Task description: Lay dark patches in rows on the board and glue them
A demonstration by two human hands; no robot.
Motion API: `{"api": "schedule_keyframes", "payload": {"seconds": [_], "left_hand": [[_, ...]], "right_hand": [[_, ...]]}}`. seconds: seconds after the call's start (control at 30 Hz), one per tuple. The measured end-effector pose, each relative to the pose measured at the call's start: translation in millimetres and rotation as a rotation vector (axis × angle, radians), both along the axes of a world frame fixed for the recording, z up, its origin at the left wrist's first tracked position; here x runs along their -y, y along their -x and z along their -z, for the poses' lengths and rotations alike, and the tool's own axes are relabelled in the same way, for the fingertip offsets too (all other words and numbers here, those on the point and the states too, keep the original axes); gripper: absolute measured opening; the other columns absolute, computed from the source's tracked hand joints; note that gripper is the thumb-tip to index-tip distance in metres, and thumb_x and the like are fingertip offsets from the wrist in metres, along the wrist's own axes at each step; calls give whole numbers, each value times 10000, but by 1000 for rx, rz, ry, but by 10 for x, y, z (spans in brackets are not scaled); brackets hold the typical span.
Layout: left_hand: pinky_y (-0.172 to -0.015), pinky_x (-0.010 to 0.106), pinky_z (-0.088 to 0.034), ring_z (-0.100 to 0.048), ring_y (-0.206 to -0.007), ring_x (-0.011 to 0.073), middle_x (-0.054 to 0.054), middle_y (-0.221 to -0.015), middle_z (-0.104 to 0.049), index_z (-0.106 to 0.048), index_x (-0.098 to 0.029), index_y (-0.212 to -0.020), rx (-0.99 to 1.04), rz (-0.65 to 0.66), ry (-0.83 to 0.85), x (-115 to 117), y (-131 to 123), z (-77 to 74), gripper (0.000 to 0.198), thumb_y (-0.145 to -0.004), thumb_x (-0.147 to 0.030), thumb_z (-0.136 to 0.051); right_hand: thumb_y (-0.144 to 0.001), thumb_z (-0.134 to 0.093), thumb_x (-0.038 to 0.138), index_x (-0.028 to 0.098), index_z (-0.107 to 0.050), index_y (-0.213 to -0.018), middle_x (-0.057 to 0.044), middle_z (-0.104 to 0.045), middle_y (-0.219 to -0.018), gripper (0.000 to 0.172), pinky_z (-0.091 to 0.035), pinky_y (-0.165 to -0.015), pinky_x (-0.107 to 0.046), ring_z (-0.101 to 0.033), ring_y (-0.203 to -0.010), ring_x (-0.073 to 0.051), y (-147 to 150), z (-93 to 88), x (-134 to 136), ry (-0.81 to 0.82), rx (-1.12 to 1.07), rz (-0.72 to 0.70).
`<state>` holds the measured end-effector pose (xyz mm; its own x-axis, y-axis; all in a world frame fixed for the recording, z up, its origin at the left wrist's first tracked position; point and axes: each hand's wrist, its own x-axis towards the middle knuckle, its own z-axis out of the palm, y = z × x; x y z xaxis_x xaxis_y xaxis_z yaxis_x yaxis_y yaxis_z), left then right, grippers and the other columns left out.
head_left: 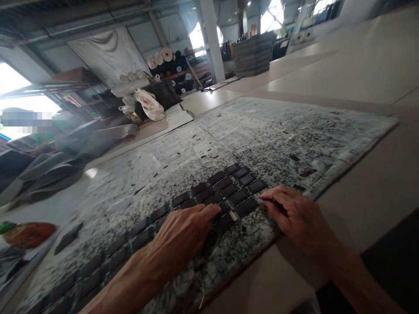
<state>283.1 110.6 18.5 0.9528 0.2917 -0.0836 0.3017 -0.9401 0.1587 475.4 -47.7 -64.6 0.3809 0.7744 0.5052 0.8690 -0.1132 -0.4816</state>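
Observation:
Several small black rectangular pieces (229, 189) lie in rows on a glue-spattered sheet of newspaper (278, 131) spread over the table. My left hand (185, 237) rests on the near rows, fingers bent and pressed down on a black piece. My right hand (294, 213) lies at the right end of the rows, fingers curled and pinching what looks like a dark piece at its fingertips. More black pieces (81, 279) run along the sheet's near edge toward the left.
The beige table (360, 74) stretches far right and back. A brown brush-like object (28, 233) lies at left. Grey folded material (49, 170) and another person's blurred figure are at far left. Fabric rolls (166, 61) and stacked trays (253, 54) stand behind.

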Motion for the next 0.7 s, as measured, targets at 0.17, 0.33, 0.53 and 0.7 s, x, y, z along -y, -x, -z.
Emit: {"api": "schedule_keyframes", "payload": {"seconds": [0.17, 0.33, 0.53, 0.7], "left_hand": [[-772, 251, -514, -670, -849, 164, 37, -894, -697, -511, -255, -1256, -36, 8, 50, 6, -148, 28, 436, -872, -122, -351], [-798, 265, -502, -665, -904, 179, 34, -937, -700, -569, -271, -1187, -37, 20, 109, -20, -272, 76, 434, -835, -94, -387], [-783, 255, -479, -648, -871, 163, 26, -960, -687, -536, -259, -1234, 32, -1, 215, 12, -334, -15, 411, -881, -145, -359], [-427, 161, -303, -403, -437, 68, -56, -563, -515, -559, -201, -1180, 201, -311, 792, 249, -261, -85, 332, -919, -329, -398]], "right_hand": [[-896, -456, 161, 192, -625, -925, -55, -671, -897, 175, -490, -774, -333, -635, -847, -204, 6, -20, -7, 2, 1, 3], [-894, -455, 150, 178, -631, -918, -61, -673, -891, 180, -486, -771, -331, -637, -844, -207, -4, -25, -5, -11, 2, -5], [-889, -488, 149, 182, -624, -928, -50, -661, -888, 145, -480, -764, -332, -633, -831, -203, -3, -5, -10, -34, -20, -4], [-880, -524, 152, 181, -612, -934, -35, -660, -872, 107, -479, -752, -265, -638, -803, -164, -19, -43, 12, -132, -31, 17]]}}
